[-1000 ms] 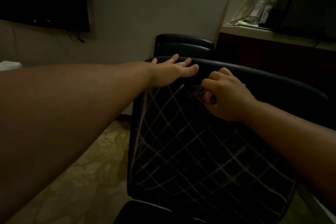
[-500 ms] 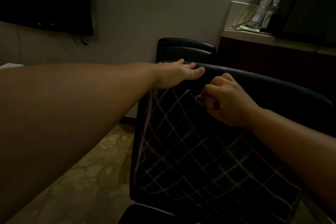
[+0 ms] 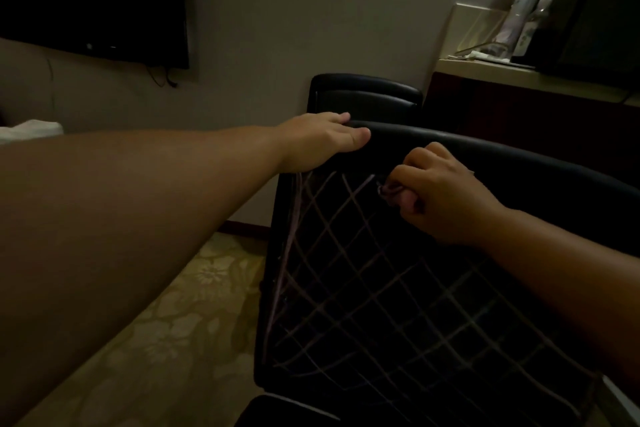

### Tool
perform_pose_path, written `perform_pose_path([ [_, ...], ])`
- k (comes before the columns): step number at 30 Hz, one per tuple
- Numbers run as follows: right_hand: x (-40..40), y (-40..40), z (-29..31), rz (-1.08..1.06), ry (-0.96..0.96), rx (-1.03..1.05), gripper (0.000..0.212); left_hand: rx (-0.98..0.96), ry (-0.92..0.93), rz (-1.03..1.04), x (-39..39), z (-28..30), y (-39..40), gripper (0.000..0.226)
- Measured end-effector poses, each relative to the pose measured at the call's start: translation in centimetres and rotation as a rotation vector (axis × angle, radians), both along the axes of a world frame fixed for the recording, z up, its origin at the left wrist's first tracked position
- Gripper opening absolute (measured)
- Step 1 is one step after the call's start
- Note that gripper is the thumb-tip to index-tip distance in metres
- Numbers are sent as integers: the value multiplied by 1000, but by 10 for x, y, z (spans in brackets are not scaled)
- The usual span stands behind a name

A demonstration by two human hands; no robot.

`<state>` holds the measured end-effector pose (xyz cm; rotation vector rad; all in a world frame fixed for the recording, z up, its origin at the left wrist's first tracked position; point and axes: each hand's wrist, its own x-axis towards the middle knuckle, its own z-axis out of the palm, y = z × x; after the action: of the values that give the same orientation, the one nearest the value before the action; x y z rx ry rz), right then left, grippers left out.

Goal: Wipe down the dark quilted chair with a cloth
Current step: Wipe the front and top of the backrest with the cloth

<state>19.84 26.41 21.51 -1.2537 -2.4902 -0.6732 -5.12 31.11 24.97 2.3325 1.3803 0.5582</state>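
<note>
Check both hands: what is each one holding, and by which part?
The right hand grips a bunched cloth, only a small wad showing at the fingers. The left hand rests on the quilted chair at its top edge, fingers draped over it.

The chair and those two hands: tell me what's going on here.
A person is wiping down the dark quilted chair in a dim room. The left hand rests on the top edge of the backrest, thumb in front, steadying it. The right hand grips a small bunched cloth and presses it against the upper part of the quilted panel, just below the top rim. A second dark chair stands behind, near the wall.
</note>
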Motion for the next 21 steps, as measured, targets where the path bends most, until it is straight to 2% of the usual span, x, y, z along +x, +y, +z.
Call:
perform_pose_path([
  [3,-11,7,-4,-89,257,83,27,-16,-51,-2,0,-4,7,87],
  [5,-19,10,-6,-144,324,121,27,-16,-76,24,0,-5,11,99],
  [8,-16,7,-7,-1,227,85,15,-39,-149,57,-3,-6,15,108],
  [10,-11,1,-3,93,101,-6,20,-57,-177,40,-4,-6,17,108],
  [14,-11,4,4,60,-35,-57,23,-65,-197,49,-3,-10,18,115],
  [15,-13,7,1,39,15,-29,22,-68,-202,43,-3,-12,18,116],
  [18,-28,12,-6,-79,376,91,23,-77,-243,24,0,-14,18,109],
  [19,-35,13,-9,-131,426,136,22,-81,-255,26,0,-15,19,108],
  [21,-42,14,-16,-138,386,202,16,-86,-267,36,-3,-15,17,111],
])
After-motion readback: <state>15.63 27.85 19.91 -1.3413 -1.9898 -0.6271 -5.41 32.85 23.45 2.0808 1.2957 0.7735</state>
